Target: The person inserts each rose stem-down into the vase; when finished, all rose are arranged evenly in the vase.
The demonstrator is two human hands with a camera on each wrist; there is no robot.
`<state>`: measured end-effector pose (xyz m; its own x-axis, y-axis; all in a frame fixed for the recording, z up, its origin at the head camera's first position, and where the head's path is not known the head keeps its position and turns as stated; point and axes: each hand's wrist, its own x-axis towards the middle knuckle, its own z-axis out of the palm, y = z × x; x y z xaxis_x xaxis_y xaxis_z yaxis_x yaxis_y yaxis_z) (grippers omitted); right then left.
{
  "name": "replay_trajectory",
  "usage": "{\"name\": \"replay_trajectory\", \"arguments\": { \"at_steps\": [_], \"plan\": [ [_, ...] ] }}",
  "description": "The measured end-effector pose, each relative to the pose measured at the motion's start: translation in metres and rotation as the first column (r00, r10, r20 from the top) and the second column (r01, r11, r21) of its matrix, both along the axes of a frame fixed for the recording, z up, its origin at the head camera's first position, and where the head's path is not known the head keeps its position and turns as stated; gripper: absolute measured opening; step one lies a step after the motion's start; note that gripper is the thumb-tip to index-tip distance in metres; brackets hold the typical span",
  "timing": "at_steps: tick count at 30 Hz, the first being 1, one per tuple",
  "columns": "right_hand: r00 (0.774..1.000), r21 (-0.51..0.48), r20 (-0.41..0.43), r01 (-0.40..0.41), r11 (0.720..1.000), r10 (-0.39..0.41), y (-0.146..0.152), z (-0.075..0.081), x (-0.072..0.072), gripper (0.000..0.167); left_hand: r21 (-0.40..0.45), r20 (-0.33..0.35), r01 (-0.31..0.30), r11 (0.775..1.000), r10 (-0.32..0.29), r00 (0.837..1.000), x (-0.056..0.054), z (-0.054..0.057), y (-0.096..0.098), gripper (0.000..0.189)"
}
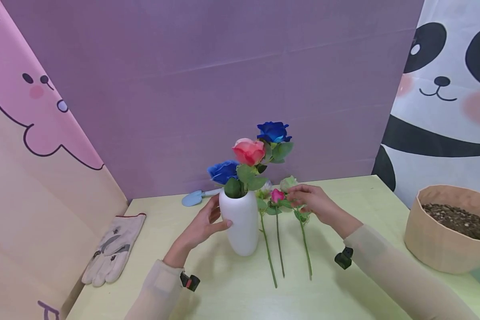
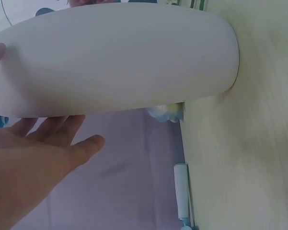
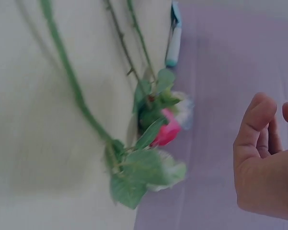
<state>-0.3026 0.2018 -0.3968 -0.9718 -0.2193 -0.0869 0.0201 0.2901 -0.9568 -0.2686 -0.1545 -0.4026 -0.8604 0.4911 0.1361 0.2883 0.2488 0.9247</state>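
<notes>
A white vase (image 1: 242, 229) stands upright on the table, holding a pink rose (image 1: 249, 152) and two blue roses, one high (image 1: 274, 132) and one lower left (image 1: 224, 172). My left hand (image 1: 200, 227) grips the vase's upper left side, thumb in front and fingers behind. To its right lie a magenta rose (image 1: 277, 195), a pale green rose (image 1: 289, 182) and a whitish flower (image 1: 267, 186), stems toward me. Above the pale green rose is my right hand (image 1: 314, 203), fingers loosely bent. In the right wrist view that hand (image 3: 266, 167) holds nothing and is apart from the flowers.
A light blue toy shovel (image 1: 193, 198) lies behind the vase. White work gloves (image 1: 114, 249) rest at the table's left edge. On the right stands a tan pot (image 1: 440, 240) of dark soil. A purple backdrop (image 1: 164, 111) rises behind the table.
</notes>
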Motion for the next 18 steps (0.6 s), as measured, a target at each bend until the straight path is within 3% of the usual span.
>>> {"name": "replay_trajectory", "arguments": {
  "at_steps": [10, 14, 18],
  "plan": [
    [1.0, 0.01, 0.022, -0.006, 1.0, 0.006, 0.017, -0.016, -0.005, 0.041, 0.059, 0.011, 0.123, 0.991, -0.123, 0.992, -0.007, 0.002, 0.002, 0.085],
    [1.0, 0.016, 0.021, -0.011, 1.0, 0.01, 0.022, -0.018, -0.005, 0.043, 0.051, 0.02, 0.098, 0.994, -0.099, 0.995, -0.008, 0.002, 0.003, 0.085],
    [0.999, 0.02, 0.04, -0.007, 1.0, 0.007, 0.026, -0.02, -0.007, 0.043, 0.011, 0.011, 0.031, 0.999, -0.031, 0.999, -0.007, 0.002, 0.006, 0.086]
  ]
}}
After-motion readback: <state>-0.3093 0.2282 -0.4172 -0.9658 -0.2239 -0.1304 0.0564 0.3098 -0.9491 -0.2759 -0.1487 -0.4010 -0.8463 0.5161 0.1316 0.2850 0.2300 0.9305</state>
